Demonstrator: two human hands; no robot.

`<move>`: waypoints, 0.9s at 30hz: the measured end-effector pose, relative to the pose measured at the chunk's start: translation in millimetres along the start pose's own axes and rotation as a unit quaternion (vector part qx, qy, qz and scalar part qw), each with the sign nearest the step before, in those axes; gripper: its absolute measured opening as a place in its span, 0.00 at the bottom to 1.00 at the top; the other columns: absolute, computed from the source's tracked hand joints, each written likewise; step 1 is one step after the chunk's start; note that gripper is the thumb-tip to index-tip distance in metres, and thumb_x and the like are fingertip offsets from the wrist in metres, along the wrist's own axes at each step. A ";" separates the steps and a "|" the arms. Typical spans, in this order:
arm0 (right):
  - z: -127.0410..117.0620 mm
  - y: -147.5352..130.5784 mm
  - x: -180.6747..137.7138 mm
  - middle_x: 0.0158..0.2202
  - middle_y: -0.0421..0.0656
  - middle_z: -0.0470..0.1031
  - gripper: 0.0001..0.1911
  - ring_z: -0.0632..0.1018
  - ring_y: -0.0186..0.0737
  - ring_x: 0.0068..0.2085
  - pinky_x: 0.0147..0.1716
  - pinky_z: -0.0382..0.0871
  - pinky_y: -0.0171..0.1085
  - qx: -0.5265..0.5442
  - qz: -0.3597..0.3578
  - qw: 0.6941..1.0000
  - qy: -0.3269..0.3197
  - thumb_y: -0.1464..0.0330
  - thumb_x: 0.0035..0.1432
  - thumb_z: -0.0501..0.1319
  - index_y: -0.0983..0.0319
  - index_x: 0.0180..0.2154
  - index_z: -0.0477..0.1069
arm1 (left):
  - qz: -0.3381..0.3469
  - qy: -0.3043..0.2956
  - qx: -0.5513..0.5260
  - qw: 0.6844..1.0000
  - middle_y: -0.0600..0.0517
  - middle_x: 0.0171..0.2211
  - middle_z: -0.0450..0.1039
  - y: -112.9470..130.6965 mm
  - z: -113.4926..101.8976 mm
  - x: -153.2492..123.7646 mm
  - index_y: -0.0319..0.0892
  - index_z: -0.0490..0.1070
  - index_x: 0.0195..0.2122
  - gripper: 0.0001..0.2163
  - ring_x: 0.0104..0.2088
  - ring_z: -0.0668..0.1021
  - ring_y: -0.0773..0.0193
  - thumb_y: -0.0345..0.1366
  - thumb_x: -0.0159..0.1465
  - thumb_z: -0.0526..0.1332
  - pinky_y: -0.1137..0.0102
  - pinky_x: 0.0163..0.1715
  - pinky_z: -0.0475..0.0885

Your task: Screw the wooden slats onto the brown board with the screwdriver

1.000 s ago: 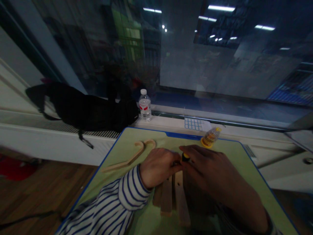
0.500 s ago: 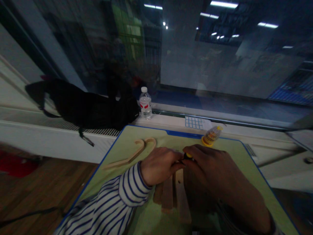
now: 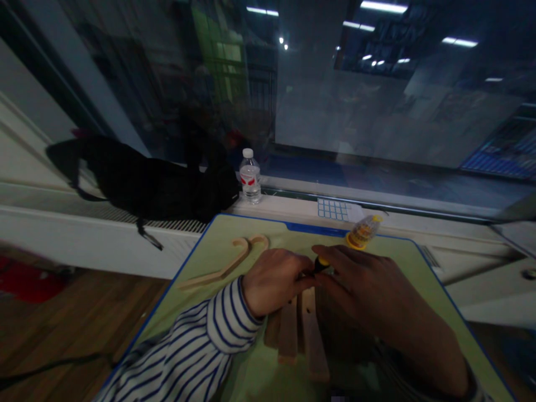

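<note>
My right hand (image 3: pixel 368 293) is closed round a small black-and-yellow screwdriver (image 3: pixel 321 263), its handle showing between thumb and fingers. Close against it, my left hand (image 3: pixel 274 282) pinches at the dark shaft end; the tip is hidden by the fingers. Below both hands two pale wooden strips (image 3: pixel 315 346) with small holes stick out toward me, side by side. Their far ends are covered by my hands. Two curved wooden pieces (image 3: pixel 228 267), hooked at the end, lie on the table left of my left hand.
A yellow-green table (image 3: pixel 251 385) with a blue edge holds the work. Behind my right hand stands a clear cone-shaped bottle (image 3: pixel 363 231) with yellow ends. On the sill are a water bottle (image 3: pixel 250 177), a black bag (image 3: pixel 154 181) and a blue-gridded sheet (image 3: pixel 333 209).
Both hands stay together over the wooden strips. My right fingers have shifted slightly round the screwdriver, so more of its yellow part shows.
</note>
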State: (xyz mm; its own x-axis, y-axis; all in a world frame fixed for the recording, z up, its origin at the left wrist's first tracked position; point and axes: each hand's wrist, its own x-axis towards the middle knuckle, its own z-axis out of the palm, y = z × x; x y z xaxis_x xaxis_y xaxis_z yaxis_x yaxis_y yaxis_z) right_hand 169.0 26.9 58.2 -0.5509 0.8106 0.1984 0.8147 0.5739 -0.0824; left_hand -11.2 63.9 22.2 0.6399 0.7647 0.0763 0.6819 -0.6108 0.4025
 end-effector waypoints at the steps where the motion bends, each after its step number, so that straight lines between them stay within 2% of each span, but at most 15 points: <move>1: -0.4 0.6 -0.4 0.46 0.46 0.75 0.14 0.78 0.42 0.38 0.32 0.68 0.38 0.003 -0.005 1.000 -0.002 0.67 0.62 0.54 0.57 0.50 0.64 | 0.001 -0.001 -0.004 1.000 0.53 0.28 0.77 -0.4 0.4 -0.1 0.45 0.74 0.35 0.10 0.29 0.77 0.64 0.43 0.63 0.57 0.73 0.24 0.59; 9: -0.7 2.9 1.6 0.40 0.44 0.78 0.13 0.79 0.43 0.34 0.28 0.69 0.40 -0.028 0.032 0.999 -0.011 0.69 0.61 0.54 0.57 0.48 0.67 | 0.019 0.006 -0.018 1.000 0.53 0.27 0.76 0.0 5.2 1.1 0.42 0.73 0.34 0.11 0.27 0.76 0.66 0.42 0.65 0.55 0.73 0.24 0.60; 15: -2.6 0.8 1.4 0.40 0.42 0.78 0.13 0.79 0.44 0.34 0.27 0.69 0.40 -0.028 0.030 0.999 -0.019 0.68 0.61 0.55 0.57 0.48 0.66 | 0.011 -0.014 -0.008 1.000 0.54 0.30 0.77 -2.7 -6.8 -2.9 0.45 0.74 0.37 0.08 0.30 0.77 0.64 0.38 0.63 0.57 0.72 0.28 0.64; 17: -3.8 -0.1 1.3 0.39 0.42 0.78 0.12 0.79 0.44 0.34 0.27 0.68 0.40 -0.027 0.034 0.999 -0.022 0.68 0.61 0.54 0.56 0.47 0.66 | 0.018 0.009 -0.011 1.000 0.54 0.34 0.77 -7.3 -10.5 -3.9 0.46 0.73 0.40 0.09 0.34 0.77 0.64 0.36 0.63 0.55 0.71 0.32 0.66; 19: -4.3 -0.7 1.6 0.40 0.41 0.78 0.11 0.79 0.43 0.34 0.28 0.68 0.40 -0.022 0.037 0.999 -0.022 0.68 0.62 0.54 0.56 0.47 0.66 | 0.019 0.058 0.002 0.998 0.51 0.39 0.76 -12.1 -11.0 -3.0 0.44 0.72 0.42 0.10 0.40 0.75 0.61 0.35 0.63 0.55 0.68 0.39 0.67; 21: -4.1 -1.2 2.3 0.40 0.41 0.78 0.12 0.79 0.44 0.35 0.29 0.68 0.40 -0.016 0.035 0.999 -0.023 0.69 0.62 0.54 0.55 0.48 0.65 | 0.032 0.070 0.016 0.997 0.50 0.43 0.75 -15.1 -8.8 -0.4 0.43 0.71 0.45 0.11 0.44 0.73 0.59 0.33 0.64 0.54 0.66 0.43 0.65; 27: -3.5 -1.9 2.3 0.39 0.40 0.77 0.10 0.79 0.44 0.34 0.27 0.66 0.39 -0.024 0.037 0.999 -0.025 0.69 0.62 0.53 0.55 0.46 0.65 | 0.056 0.019 0.040 0.997 0.52 0.35 0.75 -12.2 -3.3 5.9 0.44 0.72 0.37 0.08 0.40 0.73 0.60 0.31 0.64 0.53 0.66 0.38 0.63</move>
State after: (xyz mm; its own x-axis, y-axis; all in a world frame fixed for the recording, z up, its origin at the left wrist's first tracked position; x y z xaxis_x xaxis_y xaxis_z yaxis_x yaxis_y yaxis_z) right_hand 166.8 27.3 62.3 -0.4967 0.8559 0.1442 0.8604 0.5074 -0.0474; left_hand -16.9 76.5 20.8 0.7003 0.6974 0.1523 0.6339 -0.7057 0.3164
